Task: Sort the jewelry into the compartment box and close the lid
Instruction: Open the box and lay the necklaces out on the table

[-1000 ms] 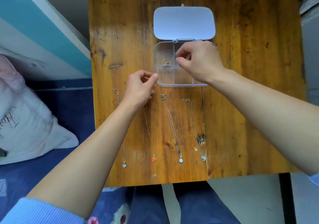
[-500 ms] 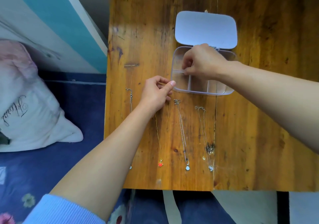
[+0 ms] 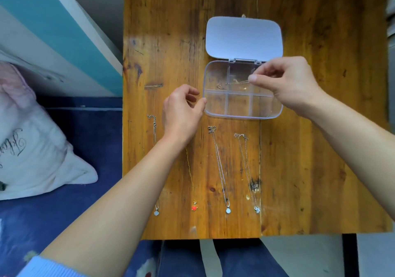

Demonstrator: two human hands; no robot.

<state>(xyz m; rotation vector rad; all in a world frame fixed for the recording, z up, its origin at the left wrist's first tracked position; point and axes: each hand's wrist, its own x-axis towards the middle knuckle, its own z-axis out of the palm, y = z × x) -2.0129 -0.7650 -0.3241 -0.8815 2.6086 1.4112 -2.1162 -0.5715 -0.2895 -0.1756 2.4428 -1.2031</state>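
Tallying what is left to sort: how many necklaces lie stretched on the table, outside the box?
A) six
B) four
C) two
B: four lie on the table, ending in a pale pendant, a red heart, a round white pendant and a silver charm; the right hand pinches another chain over the box.

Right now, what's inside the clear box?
A thin chain lies in the back compartments, pinched by the right hand, which hides the back-right corner. Front compartments look empty.
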